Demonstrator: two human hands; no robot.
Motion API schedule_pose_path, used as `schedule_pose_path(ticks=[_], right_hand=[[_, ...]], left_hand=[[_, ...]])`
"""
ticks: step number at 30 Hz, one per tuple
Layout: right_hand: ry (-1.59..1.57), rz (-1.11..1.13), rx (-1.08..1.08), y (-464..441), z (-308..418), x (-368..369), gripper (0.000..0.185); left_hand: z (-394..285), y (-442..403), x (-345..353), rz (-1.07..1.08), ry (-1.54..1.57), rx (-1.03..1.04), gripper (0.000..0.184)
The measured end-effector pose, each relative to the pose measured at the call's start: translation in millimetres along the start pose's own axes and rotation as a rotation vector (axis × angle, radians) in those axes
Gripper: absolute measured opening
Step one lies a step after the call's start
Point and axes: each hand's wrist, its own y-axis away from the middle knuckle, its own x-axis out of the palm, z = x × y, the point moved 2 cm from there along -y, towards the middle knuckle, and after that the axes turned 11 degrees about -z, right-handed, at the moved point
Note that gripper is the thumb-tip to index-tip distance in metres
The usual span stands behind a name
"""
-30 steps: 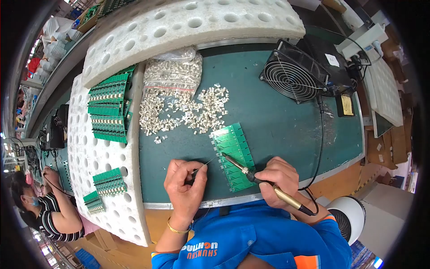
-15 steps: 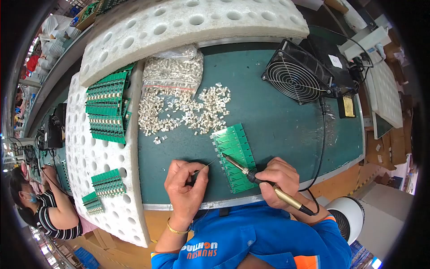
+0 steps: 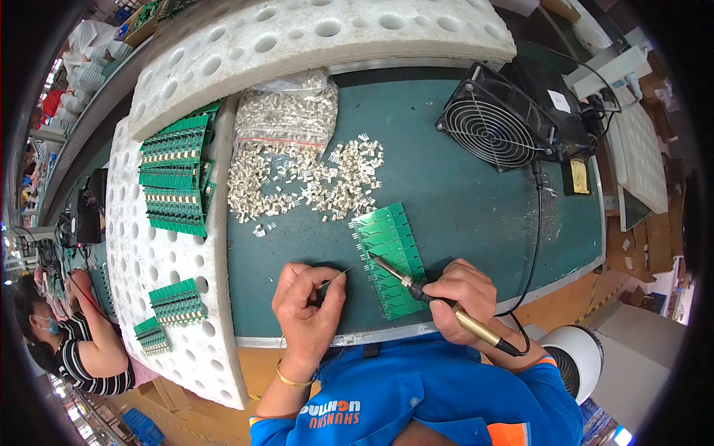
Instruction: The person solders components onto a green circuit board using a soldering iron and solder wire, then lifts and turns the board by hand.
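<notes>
A green circuit board lies on the dark green bench mat, with small white connectors along its left edge. My right hand grips a soldering iron, whose tip touches or nearly touches the board near that left edge. Left of the board, my left hand pinches a thin solder wire that points at the iron's tip. Beyond my hands is a spread of loose white connectors, below a clear bag full of them.
A white foam board on the left bears several green boards. Another foam slab spans the back. A black fan stands at the back right, a cable beside it. A co-worker sits far left.
Both hands, the iron and the circuit board hold nearly the same places. The view has shifted slightly, so the foam and its boards appear a little further left.
</notes>
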Motion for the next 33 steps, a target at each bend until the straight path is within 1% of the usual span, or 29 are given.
schedule_pose_path(ticks=[2, 4, 8, 9, 12, 24, 33], right_hand=[[-0.001, 0.0, -0.001, -0.1, -0.1, 0.1, 0.014], [-0.004, 0.0, -0.001, 0.2, -0.1, 0.6, 0.013], [-0.002, 0.01, -0.011, 1.7, -2.1, -0.2, 0.014], [0.0, 0.026, -0.021, 2.4, -2.5, -0.7, 0.017], [-0.006, -0.012, -0.004, -0.9, -0.8, 1.3, 0.014], [0.003, -0.009, -0.011, -0.3, -0.8, 1.6, 0.017], [0.001, -0.002, -0.004, -0.4, -0.7, 1.7, 0.015]], left_hand=[[-0.6, 0.0, 1.2, -0.004, -0.004, 0.001, 0.01], [-1.4, 0.6, 1.8, -0.009, -0.04, 0.058, 0.01], [-2.5, 0.5, 2.9, -0.013, -0.045, 0.054, 0.01], [-2.6, 0.7, 3.4, -0.015, -0.042, 0.052, 0.011], [-3.5, 0.4, 4.2, -0.015, -0.035, 0.053, 0.012], [-3.8, 2.0, 5.7, -0.02, -0.044, 0.107, 0.012], [-3.2, 1.7, 8.2, -0.028, -0.061, 0.12, 0.012]])
